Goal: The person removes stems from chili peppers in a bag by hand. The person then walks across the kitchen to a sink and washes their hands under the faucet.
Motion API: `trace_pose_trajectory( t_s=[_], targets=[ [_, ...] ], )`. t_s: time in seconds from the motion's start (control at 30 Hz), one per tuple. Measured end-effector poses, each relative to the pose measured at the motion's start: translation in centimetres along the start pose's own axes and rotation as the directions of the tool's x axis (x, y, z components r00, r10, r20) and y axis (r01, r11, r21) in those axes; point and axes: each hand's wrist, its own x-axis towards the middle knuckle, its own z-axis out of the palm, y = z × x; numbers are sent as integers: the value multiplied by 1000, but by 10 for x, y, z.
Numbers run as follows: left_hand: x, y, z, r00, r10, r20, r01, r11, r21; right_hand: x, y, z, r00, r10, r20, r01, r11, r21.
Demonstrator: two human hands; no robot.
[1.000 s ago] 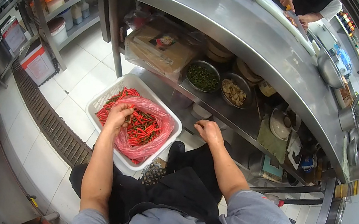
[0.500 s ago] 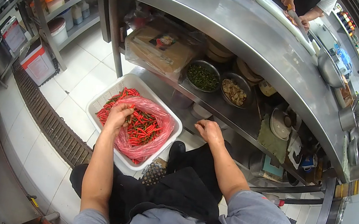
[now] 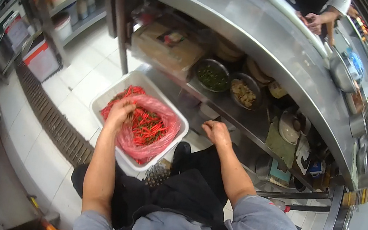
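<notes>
A white plastic basket [image 3: 103, 94] on the floor holds red chillies [image 3: 148, 127], some loose and many inside a pink translucent bag [image 3: 168, 137]. Over the bag's left edge is my left hand [image 3: 120, 111], its fingers pinched together among the chillies; what they grip is too small to name. To the right of the basket, above the floor beside the lower shelf, my right hand [image 3: 216, 132] has its fingertips drawn together, and whatever they hold, if anything, cannot be made out.
A steel counter [image 3: 239, 14] curves ahead. Its under-shelf bears a bowl of chopped greens [image 3: 213, 76] and a bowl of pale slices [image 3: 244, 92]. Across the counter, a co-worker's hand [image 3: 312, 22] shows. A floor drain [image 3: 50, 114] runs at the left.
The whole view has shifted slightly and blurred. Both of my hands keep nearly the same pose. The co-worker's hands have changed position across the counter.
</notes>
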Motion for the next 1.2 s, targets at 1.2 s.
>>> trace_pose_trajectory(
  t_s=[1.2],
  targets=[
    [-22, 21, -22, 935, 314, 167, -294, 418, 860, 39, -139, 112, 948, -277, 155, 271, 961, 59]
  ],
)
